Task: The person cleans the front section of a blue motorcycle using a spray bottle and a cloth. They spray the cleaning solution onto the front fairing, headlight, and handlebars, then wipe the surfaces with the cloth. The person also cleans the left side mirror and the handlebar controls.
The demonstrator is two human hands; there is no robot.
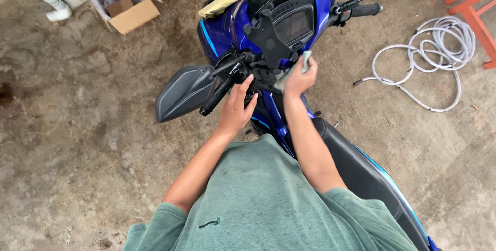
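The soft grey-green cleaning cloth (298, 70), limp and light at frame centre, is bunched in the right hand (299, 79), while the left hand (236, 107) rests loosely open by the black handlebar grip (217, 95).

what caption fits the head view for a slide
Left hand on blue motorcycle handlebar; right hand holds cloth.

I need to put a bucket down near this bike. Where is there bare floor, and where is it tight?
Bare concrete floor lies left of the motorcycle, below the cardboard box. A smaller patch lies right of the seat, below the coiled hose. It is crowded at the handlebars, where the left hand and right hand work.
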